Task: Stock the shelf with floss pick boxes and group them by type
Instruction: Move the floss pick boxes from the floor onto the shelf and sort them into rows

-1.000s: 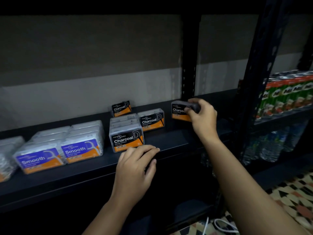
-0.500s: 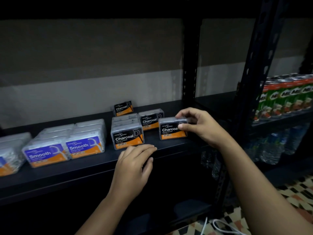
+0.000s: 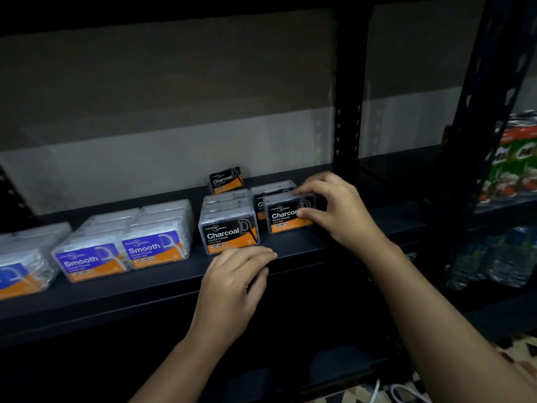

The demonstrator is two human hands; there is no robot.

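My right hand (image 3: 337, 210) pinches a black Charcoal floss box (image 3: 286, 215) by its right end, thumb on the front and fingers on top; the box stands on the black shelf (image 3: 162, 283). Right behind it is another Charcoal box (image 3: 263, 196), mostly hidden. To its left runs a row of Charcoal boxes (image 3: 229, 234), and one more Charcoal box (image 3: 226, 179) stands at the back. Further left are rows of blue Smooth boxes (image 3: 154, 248), (image 3: 88, 261). My left hand (image 3: 235, 282) rests on the shelf's front edge, fingers loosely bent, holding nothing.
A black upright post (image 3: 347, 112) stands behind the Charcoal boxes, and a second post (image 3: 479, 141) frames the right side. Green drink packs (image 3: 514, 167) fill the neighbouring shelf, with water bottles (image 3: 499, 257) below. White cables (image 3: 401, 392) lie on the patterned floor.
My right hand brought the Charcoal box from the shelf's right side leftward and down, setting it in front of another Charcoal box. The left hand stayed on the shelf edge.
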